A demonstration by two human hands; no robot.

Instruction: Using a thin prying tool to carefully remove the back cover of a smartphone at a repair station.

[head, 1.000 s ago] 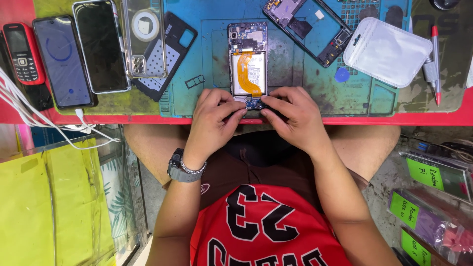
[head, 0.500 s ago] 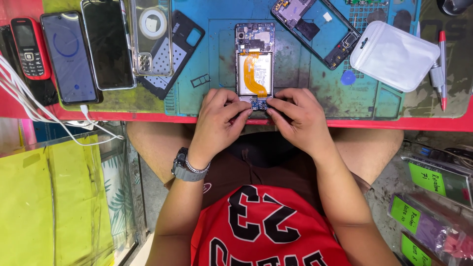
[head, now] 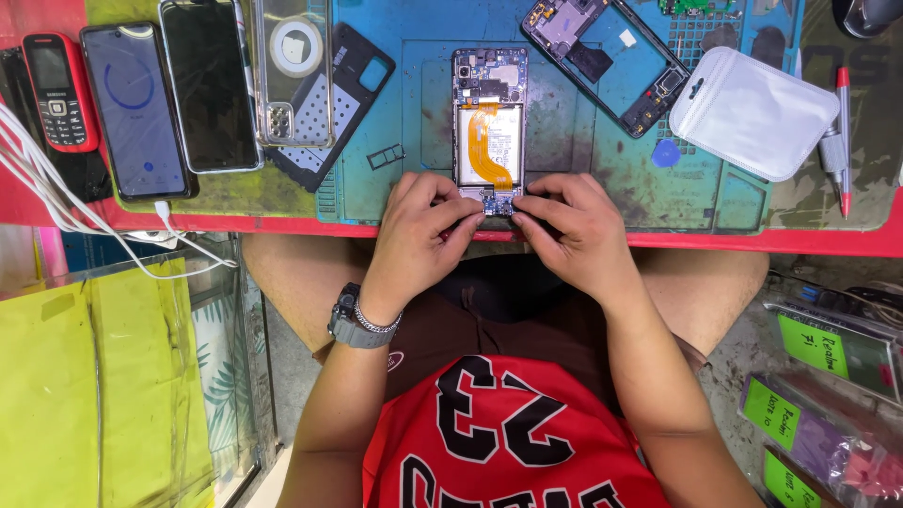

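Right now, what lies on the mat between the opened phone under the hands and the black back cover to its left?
In the head view, between the opened phone and the black back cover, only a small card tray frame lies on the blue mat.

The fingers (head: 467, 218) of the left hand (head: 419, 235) and those of the right hand (head: 574, 235) cover the lower edge of the opened smartphone with the orange flex cable (head: 489, 127), so what they pinch there cannot be told. The parts on its small bottom circuit board are too small to tell apart. The top edge of the frame cuts off the black slab phone (head: 209, 85), the clear phone case (head: 293, 71), the blue-lined phone frame (head: 607, 56) and a dark rounded object (head: 870, 14) in the corner. The pouches with green labels (head: 818, 395) run off the right edge.
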